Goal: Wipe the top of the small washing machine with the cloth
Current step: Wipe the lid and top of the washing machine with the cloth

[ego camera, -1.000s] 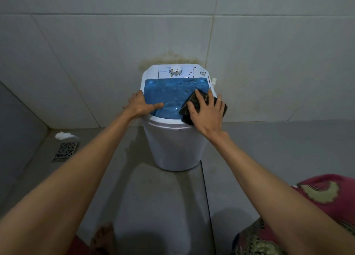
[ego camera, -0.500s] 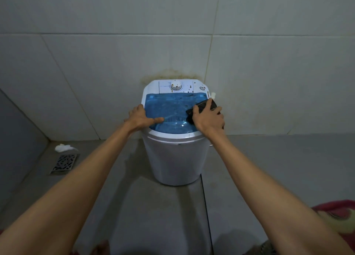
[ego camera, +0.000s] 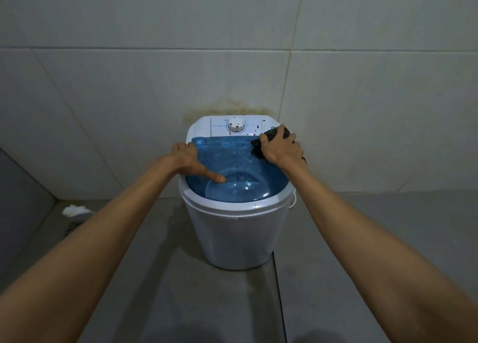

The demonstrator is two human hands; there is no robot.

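Now a big wall (ego camera: pixel 129 45) of pale tiles is standing at the back, and a grey floor (ego camera: pixel 181 304) is lying below it. A small white washing machine (ego camera: pixel 236 236) is sitting on the floor, right against the wall. A brown stain (ego camera: pixel 225 108) is showing on the wall just above it.

A see-through blue lid (ego camera: pixel 232 161) is covering most of the machine's top. Behind the lid, a white panel (ego camera: pixel 245 125) is carrying a round knob (ego camera: pixel 235 124) and some brown spots (ego camera: pixel 258 128).

The left hand (ego camera: pixel 188 159) is lying flat and open on the left side of the lid, holding nothing. Its thumb is pointing across the blue part.

The right hand (ego camera: pixel 280 148) is pressing down on a dark cloth (ego camera: pixel 256 147) at the back right corner of the top. Its grip is partly closed, with fingers curling over the cloth. The cloth is sitting where the lid meets the white panel, and bits of it are peeking out around the fingers.

Far left on the floor, a little white lump (ego camera: pixel 75 210) is lying beside a drain (ego camera: pixel 71 226) that is hard to see.
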